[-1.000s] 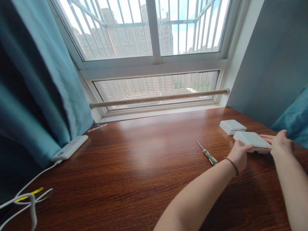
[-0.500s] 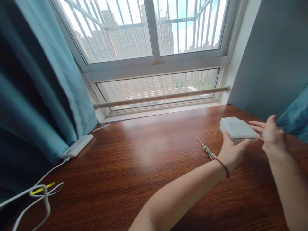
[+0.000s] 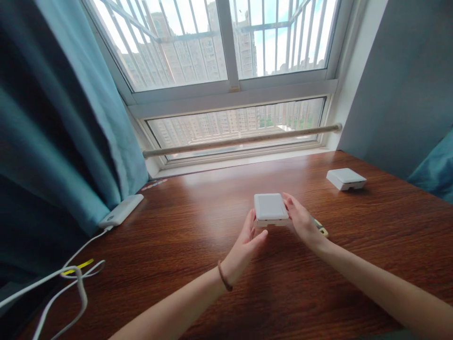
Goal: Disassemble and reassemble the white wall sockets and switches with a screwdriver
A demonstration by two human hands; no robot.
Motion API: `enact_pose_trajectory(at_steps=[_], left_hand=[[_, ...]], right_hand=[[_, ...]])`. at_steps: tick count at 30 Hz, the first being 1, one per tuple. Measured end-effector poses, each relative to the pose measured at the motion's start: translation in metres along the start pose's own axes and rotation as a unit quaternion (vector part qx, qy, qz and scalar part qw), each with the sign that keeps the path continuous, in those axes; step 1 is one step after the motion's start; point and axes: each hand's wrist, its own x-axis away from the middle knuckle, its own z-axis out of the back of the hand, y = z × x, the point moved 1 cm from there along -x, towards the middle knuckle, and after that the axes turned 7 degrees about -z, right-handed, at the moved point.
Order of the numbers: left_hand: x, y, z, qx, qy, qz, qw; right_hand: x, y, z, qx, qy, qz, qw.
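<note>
A square white plastic box, which looks like a wall switch or socket unit, is held between my two hands above the middle of the table. My left hand, with a brown band at the wrist, grips its left side and near corner. On the right side, the fingers of my right hand press against its edge. A second similar white box rests on the table at the far right. Behind my right hand lies a screwdriver; only its handle end shows, and the shaft is hidden.
A white power strip or power bank with a white cable lies at the left beside the blue curtain. A yellow tie is on the cable. Along the back of the wooden table runs a barred window.
Both hands have moved left from the far right, bringing one white box to the middle. The other white box now stands alone on the table. My right hand now covers most of the screwdriver.
</note>
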Motion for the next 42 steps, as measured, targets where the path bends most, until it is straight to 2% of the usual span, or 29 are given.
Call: enact_pose_trajectory(at_steps=[3, 6, 14, 28, 42], left_hand=[[0.019, -0.012, 0.014, -0.024, 0.005, 0.026, 0.999], [0.028, -0.018, 0.02, -0.059, 0.006, 0.042, 0.997], [0.037, -0.016, 0.021, -0.03, 0.027, 0.028, 0.999], [0.038, -0.021, 0.024, -0.032, 0.064, 0.063, 0.995], [0.037, -0.022, 0.021, -0.026, 0.069, 0.057, 0.996]], right_hand=[[0.005, -0.001, -0.017, -0.088, 0.002, -0.001, 0.996], [0.01, 0.001, -0.026, -0.1, -0.002, 0.007, 0.995], [0.011, 0.011, -0.031, -0.155, -0.011, 0.009, 0.988], [0.004, 0.02, -0.035, -0.179, -0.041, -0.002, 0.983], [0.002, 0.014, -0.03, -0.113, -0.05, 0.037, 0.992]])
